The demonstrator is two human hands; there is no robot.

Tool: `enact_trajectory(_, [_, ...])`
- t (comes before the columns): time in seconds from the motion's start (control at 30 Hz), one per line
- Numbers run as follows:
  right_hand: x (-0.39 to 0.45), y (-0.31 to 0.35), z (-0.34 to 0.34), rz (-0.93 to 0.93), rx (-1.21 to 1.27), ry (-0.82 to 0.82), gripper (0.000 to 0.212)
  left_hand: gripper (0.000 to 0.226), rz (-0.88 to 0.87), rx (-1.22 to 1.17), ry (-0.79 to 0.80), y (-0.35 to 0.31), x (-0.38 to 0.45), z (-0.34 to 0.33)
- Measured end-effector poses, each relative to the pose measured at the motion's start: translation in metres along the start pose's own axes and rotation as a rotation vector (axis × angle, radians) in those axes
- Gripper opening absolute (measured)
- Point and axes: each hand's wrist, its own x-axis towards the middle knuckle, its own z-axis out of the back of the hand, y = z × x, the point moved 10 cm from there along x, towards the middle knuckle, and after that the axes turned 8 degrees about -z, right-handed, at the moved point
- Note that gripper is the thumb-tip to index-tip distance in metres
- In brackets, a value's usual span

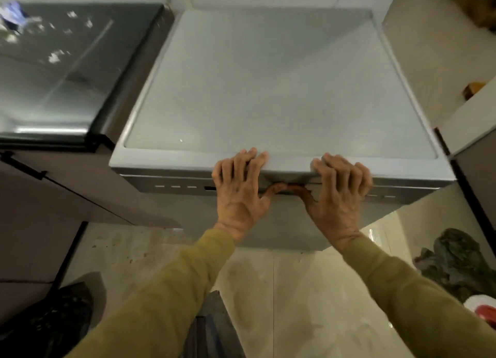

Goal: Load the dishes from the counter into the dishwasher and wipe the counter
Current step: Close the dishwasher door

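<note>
— At the centre of the frame, low on the front edge of the dishwasher (pixel 279 89), both hands are on the door's top lip. What do you make of the grip?

— The left hand (pixel 239 188) has its fingers curled over the lip and its thumb tucked under, into the dark handle recess (pixel 288 190). The right hand (pixel 339 194) mirrors it, just beside, the two thumbs nearly meeting in that recess. So both are clamped on the lip, neither one spread flat.

— And the dishes?

— None show. The flat grey top of the machine carries nothing I can make out, and the dark glossy surface (pixel 53 70) at the upper left is blurred, with only bright specks on it. The counter proper I cannot place.

— So the door looks shut. What might go wrong?

— My guess is the latch. If it lets go suddenly under a two-handed pull, the door could drop hard on its hinges. The thumbs are deep in the recess, so a pinch is possible too.

— Anything below?

— A dark bundle (pixel 461 261) lies on the pale tiled floor (pixel 290 304) at the lower right, and a dark shape at the lower left. Either might foul the swing of the door or catch a foot, though how near they lie I cannot judge.

— And the open cabinet door (pixel 80 194) at the left?

— It hangs out near the machine's corner; stepping sideways with plates could mean bumping it.
</note>
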Motion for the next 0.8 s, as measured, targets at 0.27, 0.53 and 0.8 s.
enact_trajectory(0.27, [0.046, 0.025, 0.017, -0.075, -0.113, 0.730, 0.045, 0.087, 0.138, -0.199, 0.794, -0.009, 0.013, 0.021])
enact_trajectory(0.53, [0.052, 0.028, 0.017, -0.155, -0.180, 1.142, 0.053, 0.085, 0.245, -0.268, 0.908, -0.013, 0.007, 0.028])
enact_trajectory(0.8, [0.056, 0.027, 0.019, -0.124, -0.192, 1.195, 0.050, 0.090, 0.109, -0.185, 0.888, -0.022, 0.002, 0.037])
